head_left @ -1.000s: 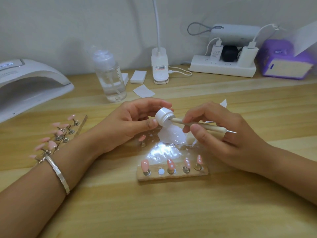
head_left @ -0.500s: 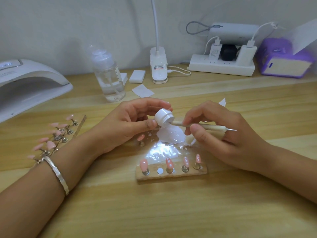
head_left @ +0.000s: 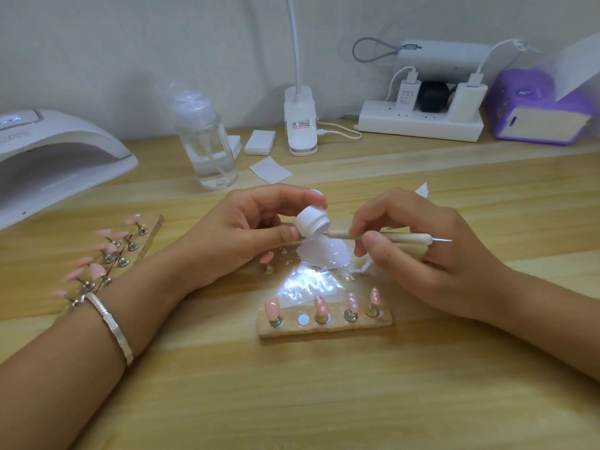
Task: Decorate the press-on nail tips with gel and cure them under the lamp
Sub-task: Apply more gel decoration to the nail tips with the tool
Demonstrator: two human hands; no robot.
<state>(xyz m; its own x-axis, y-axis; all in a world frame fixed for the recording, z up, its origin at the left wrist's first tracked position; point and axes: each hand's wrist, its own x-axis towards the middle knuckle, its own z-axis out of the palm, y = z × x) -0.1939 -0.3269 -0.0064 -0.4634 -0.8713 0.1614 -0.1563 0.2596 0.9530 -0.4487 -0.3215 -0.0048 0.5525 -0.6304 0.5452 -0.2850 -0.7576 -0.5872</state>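
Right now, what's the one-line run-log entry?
left hand: holds gel pot | right hand: dotting tool tip at pot mouth | holder: four tips, three dotted

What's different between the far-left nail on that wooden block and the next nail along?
The far-left nail is plain pink; the next nail carries white dots. The far-left nail looks broader, the next nail slimmer. Both are pink and stand on metal pegs on the wooden block.

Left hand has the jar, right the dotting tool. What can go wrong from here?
1. The left hand holds the white jar tipped sideways; gel may drip onto the shiny sheet.
2. The lone nail tip close by that hand's thumb could get knocked.
3. The right hand, holding the dotting tool, is near the dotted tips; a low wrist might smear them.
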